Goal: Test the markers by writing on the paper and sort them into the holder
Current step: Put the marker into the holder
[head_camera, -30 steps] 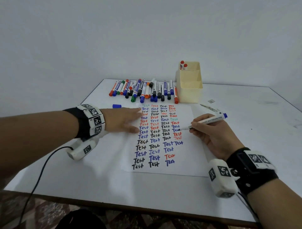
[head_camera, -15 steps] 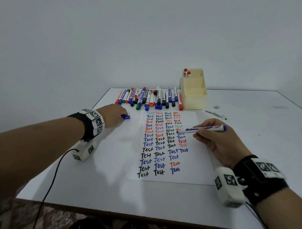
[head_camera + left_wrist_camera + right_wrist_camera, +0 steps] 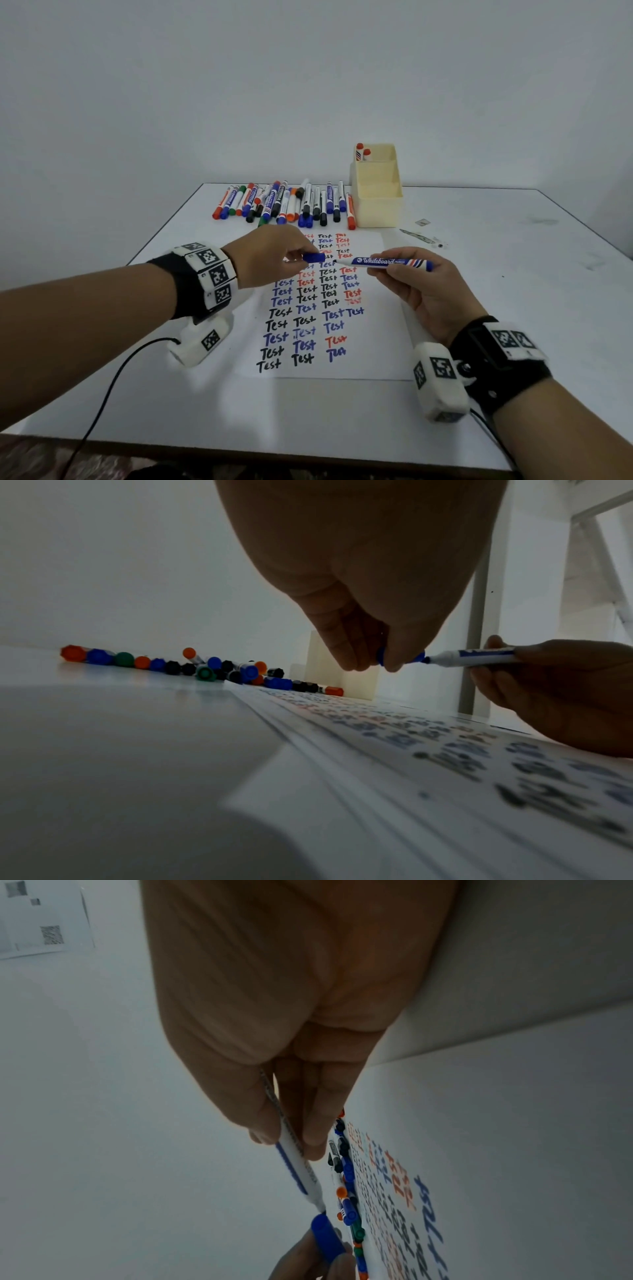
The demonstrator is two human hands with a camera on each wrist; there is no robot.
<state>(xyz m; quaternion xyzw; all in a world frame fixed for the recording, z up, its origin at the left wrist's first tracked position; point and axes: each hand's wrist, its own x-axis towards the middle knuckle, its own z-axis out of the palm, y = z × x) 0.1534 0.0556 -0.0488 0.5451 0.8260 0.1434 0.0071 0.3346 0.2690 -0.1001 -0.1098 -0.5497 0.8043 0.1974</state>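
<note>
Your left hand [image 3: 270, 255] pinches the small blue cap [image 3: 314, 257] between thumb and fingertips, and your right hand [image 3: 424, 291] has its fingers curled round the blue marker [image 3: 390, 262], with the bare tip pointing at the cap's open end, just beside it. A second ago that left hand was flat on the paper [image 3: 325, 308] while you wrote; then it went to the cap lying beside the sheet, and now cap and marker have both come up off the table [image 3: 513, 308], above the rows of "Test". So I think the test of this one is done and the cap goes on next. After that it belongs in the cream holder [image 3: 376, 198] at the back, where two red-capped markers [image 3: 362, 152] already stand. Many more markers [image 3: 287, 205] lie in a row beside the holder, waiting.
</note>
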